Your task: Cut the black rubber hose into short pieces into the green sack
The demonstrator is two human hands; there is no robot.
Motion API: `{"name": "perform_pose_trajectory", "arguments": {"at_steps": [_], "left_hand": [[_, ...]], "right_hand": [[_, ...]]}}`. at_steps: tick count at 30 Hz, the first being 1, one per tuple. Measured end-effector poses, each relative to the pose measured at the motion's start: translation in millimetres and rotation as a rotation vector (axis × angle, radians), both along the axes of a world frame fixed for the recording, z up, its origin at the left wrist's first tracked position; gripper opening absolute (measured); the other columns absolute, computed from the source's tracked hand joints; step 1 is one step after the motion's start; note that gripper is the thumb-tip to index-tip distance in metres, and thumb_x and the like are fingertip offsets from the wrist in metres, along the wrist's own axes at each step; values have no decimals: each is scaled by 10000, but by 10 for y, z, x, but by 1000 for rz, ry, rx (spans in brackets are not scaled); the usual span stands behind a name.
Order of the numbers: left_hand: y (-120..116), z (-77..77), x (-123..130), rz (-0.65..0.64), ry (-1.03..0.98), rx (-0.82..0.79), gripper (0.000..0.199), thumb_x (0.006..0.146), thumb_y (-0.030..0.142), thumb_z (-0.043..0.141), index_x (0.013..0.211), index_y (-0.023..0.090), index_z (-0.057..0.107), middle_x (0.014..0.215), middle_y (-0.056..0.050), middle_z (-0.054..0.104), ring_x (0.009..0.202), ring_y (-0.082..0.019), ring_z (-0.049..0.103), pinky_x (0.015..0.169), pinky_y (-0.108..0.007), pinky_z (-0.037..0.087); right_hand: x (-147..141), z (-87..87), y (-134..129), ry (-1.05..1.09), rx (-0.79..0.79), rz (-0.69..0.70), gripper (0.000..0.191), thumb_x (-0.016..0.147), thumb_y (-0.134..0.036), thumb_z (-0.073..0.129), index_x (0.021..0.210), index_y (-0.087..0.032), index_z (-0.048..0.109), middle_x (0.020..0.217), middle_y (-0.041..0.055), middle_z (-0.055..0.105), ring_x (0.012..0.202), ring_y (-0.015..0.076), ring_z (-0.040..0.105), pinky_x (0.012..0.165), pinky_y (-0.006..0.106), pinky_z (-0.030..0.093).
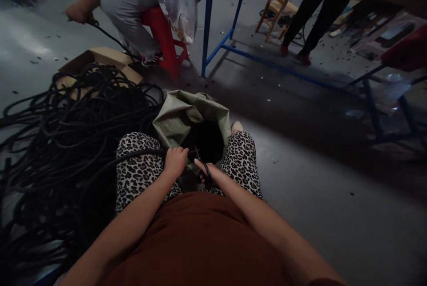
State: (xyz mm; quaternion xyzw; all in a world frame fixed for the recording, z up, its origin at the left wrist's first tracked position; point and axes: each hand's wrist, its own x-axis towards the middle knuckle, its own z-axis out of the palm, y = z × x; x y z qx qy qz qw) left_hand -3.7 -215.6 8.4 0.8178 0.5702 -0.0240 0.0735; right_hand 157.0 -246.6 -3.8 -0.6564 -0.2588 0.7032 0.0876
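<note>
My left hand (175, 160) is closed around a black rubber-like cord (142, 153), which runs over my left thigh from the side. A short end of the cord sticks out past my fingers. In my right hand (205, 171) is a pair of black-handled scissors (208, 175), their blades pointing up beside the cord's end. Whether the blades touch the cord I cannot tell. Both hands are over the near rim of a greenish woven sack (175, 114) that stands open between my knees. Its inside is dark, and its contents cannot be made out.
A tangled heap of black cord (83, 112) lies on the floor at left, partly over a cardboard box (103, 57). Beyond it a person in grey trousers (128, 6) sits on a red stool (167, 37), holding a cord. A blue-framed table (209, 19) stands ahead.
</note>
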Motion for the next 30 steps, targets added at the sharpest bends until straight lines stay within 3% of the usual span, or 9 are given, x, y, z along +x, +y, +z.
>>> {"name": "perform_pose_trajectory", "arguments": {"at_steps": [3,10,21,30], "left_hand": [[-7,-3,-2,-8,12,21,344,862,161,372,1097,180,622,930,-119,645,889,-255,566,760,-386,337],[-13,-6,4,-15,15,28,336,870,180,377,1104,175,618,921,-121,644,884,-248,570,762,-378,341],[-15,-72,40,-28,32,-13,329,879,193,371,1090,178,622,919,-114,647,874,-250,570,755,-381,332],[-8,-42,32,-4,27,-3,320,875,192,372,1060,179,634,876,-112,649,856,-256,581,742,-382,337]], "right_hand": [[4,-13,1,-1,10,43,556,823,-638,471,691,-103,544,496,27,507,369,104,472,343,191,377],[-15,16,-7,7,44,-2,533,830,-622,475,690,-112,534,483,7,480,374,92,449,341,187,379],[-14,-170,-31,-118,103,39,471,832,-555,515,605,-142,515,428,2,468,297,102,431,297,207,351],[3,-73,-18,-130,138,46,462,862,-510,503,595,-132,512,430,3,467,287,94,425,285,195,319]]}}
